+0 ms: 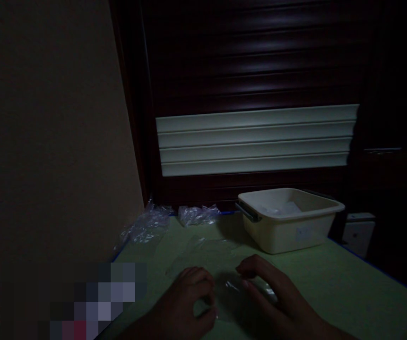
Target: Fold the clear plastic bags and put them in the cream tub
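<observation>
In dim light my left hand (185, 297) and my right hand (270, 293) rest low on a green table (331, 283). Between them lies a clear plastic bag (231, 288), hard to make out. My left hand's fingers are curled in a pinch at the bag's left edge. The fingertips of my right hand are bent down onto its right side. A second flat sheet of clear plastic (203, 250) lies just beyond the hands.
A cream plastic tub (288, 226) with a grey handle stands at the back right, something white inside. Crumpled clear plastic bags (146, 226) (198, 215) lie at the back left corner by the wall. A dark shutter with pale slats stands behind the table.
</observation>
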`<action>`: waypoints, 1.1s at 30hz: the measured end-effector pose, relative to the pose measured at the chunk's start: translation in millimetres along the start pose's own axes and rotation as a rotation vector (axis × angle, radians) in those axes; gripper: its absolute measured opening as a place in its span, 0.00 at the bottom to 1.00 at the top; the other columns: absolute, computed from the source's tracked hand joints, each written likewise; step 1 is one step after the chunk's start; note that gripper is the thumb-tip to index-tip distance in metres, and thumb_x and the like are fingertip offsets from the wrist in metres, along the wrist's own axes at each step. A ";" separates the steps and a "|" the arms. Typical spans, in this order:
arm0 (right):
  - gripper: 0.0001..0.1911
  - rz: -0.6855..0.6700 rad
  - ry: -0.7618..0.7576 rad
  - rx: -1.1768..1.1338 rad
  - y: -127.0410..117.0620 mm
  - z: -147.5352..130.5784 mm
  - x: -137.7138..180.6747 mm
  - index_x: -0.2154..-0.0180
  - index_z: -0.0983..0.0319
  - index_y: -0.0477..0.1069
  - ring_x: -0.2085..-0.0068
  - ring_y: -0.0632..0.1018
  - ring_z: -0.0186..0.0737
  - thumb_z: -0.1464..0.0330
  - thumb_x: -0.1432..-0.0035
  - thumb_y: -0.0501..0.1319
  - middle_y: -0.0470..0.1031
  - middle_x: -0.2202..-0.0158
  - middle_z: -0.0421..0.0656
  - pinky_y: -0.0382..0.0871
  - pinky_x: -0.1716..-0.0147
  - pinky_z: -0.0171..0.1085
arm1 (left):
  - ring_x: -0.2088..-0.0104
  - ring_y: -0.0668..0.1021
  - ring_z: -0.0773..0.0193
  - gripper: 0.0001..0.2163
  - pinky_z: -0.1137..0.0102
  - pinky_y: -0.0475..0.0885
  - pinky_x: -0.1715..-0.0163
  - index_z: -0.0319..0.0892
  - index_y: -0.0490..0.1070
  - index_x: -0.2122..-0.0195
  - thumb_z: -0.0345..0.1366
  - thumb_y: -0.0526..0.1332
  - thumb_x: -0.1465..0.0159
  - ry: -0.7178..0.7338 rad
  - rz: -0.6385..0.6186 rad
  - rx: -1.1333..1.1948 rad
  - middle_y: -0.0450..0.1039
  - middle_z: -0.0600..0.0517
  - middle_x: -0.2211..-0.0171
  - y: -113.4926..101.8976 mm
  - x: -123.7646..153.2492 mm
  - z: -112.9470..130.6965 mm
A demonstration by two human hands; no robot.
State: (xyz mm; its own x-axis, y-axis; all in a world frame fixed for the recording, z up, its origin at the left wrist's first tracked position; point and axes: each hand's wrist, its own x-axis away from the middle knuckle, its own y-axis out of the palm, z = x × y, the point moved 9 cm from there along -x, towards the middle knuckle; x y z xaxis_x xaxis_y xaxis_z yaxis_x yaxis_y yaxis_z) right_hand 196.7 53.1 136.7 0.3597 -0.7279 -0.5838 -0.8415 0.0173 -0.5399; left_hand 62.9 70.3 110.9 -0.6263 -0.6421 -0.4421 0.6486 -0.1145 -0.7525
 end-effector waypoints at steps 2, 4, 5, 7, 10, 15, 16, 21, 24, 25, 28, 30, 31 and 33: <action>0.08 -0.090 -0.135 0.104 4.5 -15.0 1.8 0.62 0.62 0.67 0.64 0.74 0.39 0.73 0.38 0.50 0.73 0.66 0.46 0.69 0.65 0.35 | 0.57 0.72 0.59 0.12 0.67 0.65 0.56 0.42 0.64 0.70 0.19 0.61 0.51 -0.028 -0.002 0.003 0.69 0.52 0.61 -1.6 0.7 0.8; 0.11 -0.210 -0.210 0.194 15.5 -21.2 4.7 0.62 0.63 0.69 0.63 0.74 0.40 0.76 0.41 0.50 0.74 0.64 0.49 0.69 0.63 0.36 | 0.57 0.71 0.59 0.14 0.67 0.66 0.57 0.43 0.63 0.69 0.20 0.61 0.52 -0.041 -0.005 -0.003 0.68 0.52 0.61 -2.4 1.6 2.1; 0.11 -0.254 -0.226 0.231 20.6 -21.4 5.7 0.62 0.64 0.71 0.63 0.74 0.41 0.77 0.42 0.51 0.75 0.63 0.50 0.69 0.63 0.37 | 0.57 0.71 0.59 0.14 0.67 0.66 0.57 0.43 0.62 0.69 0.20 0.60 0.52 -0.046 -0.004 -0.011 0.67 0.52 0.61 -2.5 2.0 2.4; 0.12 -0.318 -0.204 0.280 29.4 -16.3 6.4 0.62 0.64 0.73 0.62 0.74 0.42 0.77 0.44 0.53 0.76 0.62 0.50 0.68 0.62 0.38 | 0.58 0.71 0.59 0.14 0.67 0.67 0.58 0.43 0.61 0.68 0.20 0.59 0.51 -0.045 0.020 -0.039 0.67 0.51 0.61 -4.0 2.6 2.8; 0.12 -0.383 -0.124 0.307 38.1 -4.7 6.5 0.62 0.64 0.74 0.62 0.74 0.42 0.77 0.44 0.54 0.76 0.62 0.49 0.67 0.61 0.37 | 0.58 0.71 0.60 0.15 0.68 0.67 0.59 0.43 0.64 0.65 0.20 0.60 0.51 0.085 0.057 -0.135 0.68 0.51 0.60 -3.6 2.9 11.7; 0.19 -0.401 -0.081 0.234 38.8 5.3 7.5 0.58 0.62 0.75 0.58 0.75 0.41 0.81 0.48 0.54 0.76 0.59 0.48 0.66 0.57 0.37 | 0.66 0.72 0.66 0.08 0.72 0.66 0.65 0.42 0.69 0.68 0.27 0.66 0.47 0.454 -0.010 -0.371 0.72 0.55 0.68 17.2 8.8 34.2; 0.20 -0.393 -0.084 0.226 37.4 6.2 7.4 0.57 0.62 0.74 0.57 0.75 0.42 0.82 0.49 0.54 0.76 0.58 0.48 0.66 0.56 0.37 | 0.68 0.72 0.66 0.06 0.72 0.66 0.65 0.41 0.69 0.71 0.27 0.66 0.45 0.470 -0.026 -0.408 0.72 0.55 0.70 20.4 9.2 34.9; 0.20 -0.424 -0.049 0.264 34.2 8.9 5.8 0.57 0.63 0.74 0.58 0.75 0.43 0.82 0.51 0.54 0.76 0.59 0.49 0.67 0.57 0.38 | 0.69 0.73 0.65 0.04 0.68 0.68 0.59 0.39 0.69 0.74 0.26 0.61 0.43 0.362 -0.032 -0.490 0.73 0.53 0.73 17.9 7.2 31.6; 0.17 -0.440 -0.004 0.283 32.4 8.9 4.2 0.60 0.63 0.74 0.63 0.75 0.42 0.81 0.49 0.54 0.76 0.63 0.48 0.67 0.60 0.38 | 0.69 0.73 0.64 0.03 0.66 0.69 0.58 0.40 0.70 0.72 0.27 0.61 0.44 0.292 -0.010 -0.513 0.72 0.53 0.73 13.5 6.9 26.2; 0.16 -0.440 0.007 0.281 31.5 8.8 3.8 0.60 0.63 0.74 0.63 0.75 0.42 0.80 0.48 0.54 0.76 0.63 0.47 0.67 0.60 0.38 | 0.69 0.74 0.64 0.02 0.65 0.69 0.56 0.40 0.70 0.71 0.27 0.61 0.43 0.272 -0.001 -0.516 0.72 0.54 0.73 12.6 6.9 23.7; 0.17 -0.435 0.008 0.273 27.9 8.9 3.5 0.59 0.62 0.73 0.62 0.74 0.41 0.81 0.48 0.54 0.76 0.62 0.46 0.66 0.61 0.37 | 0.68 0.75 0.63 0.02 0.60 0.67 0.50 0.41 0.71 0.72 0.29 0.61 0.43 0.257 0.048 -0.494 0.73 0.54 0.72 9.4 7.2 20.7; 0.17 -0.426 0.000 0.268 24.3 9.8 3.6 0.60 0.62 0.73 0.63 0.74 0.40 0.81 0.48 0.54 0.75 0.63 0.46 0.66 0.62 0.36 | 0.66 0.76 0.62 0.03 0.58 0.67 0.49 0.41 0.72 0.71 0.29 0.60 0.42 0.260 0.101 -0.491 0.75 0.53 0.70 4.7 7.2 23.7; 0.16 -0.418 -0.001 0.264 22.1 10.7 3.8 0.60 0.62 0.73 0.63 0.74 0.39 0.82 0.48 0.54 0.75 0.63 0.45 0.66 0.62 0.36 | 0.66 0.76 0.60 0.03 0.59 0.68 0.50 0.40 0.72 0.69 0.28 0.59 0.42 0.271 0.124 -0.488 0.75 0.51 0.69 2.3 7.3 27.1; 0.17 -0.415 -0.012 0.248 19.0 12.3 4.9 0.61 0.61 0.73 0.63 0.74 0.38 0.82 0.47 0.54 0.75 0.63 0.44 0.67 0.62 0.36 | 0.64 0.76 0.59 0.06 0.62 0.71 0.55 0.38 0.72 0.66 0.26 0.57 0.42 0.302 0.146 -0.478 0.76 0.48 0.66 -0.8 7.4 34.9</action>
State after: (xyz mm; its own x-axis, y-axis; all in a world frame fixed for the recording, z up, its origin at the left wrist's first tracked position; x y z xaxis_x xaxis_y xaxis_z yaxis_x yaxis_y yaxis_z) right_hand 187.4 58.3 116.2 0.6506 -0.7001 -0.2943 -0.5051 -0.1095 -0.8561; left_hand 72.8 39.2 125.3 -0.6862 -0.3727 -0.6246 0.5140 0.3592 -0.7790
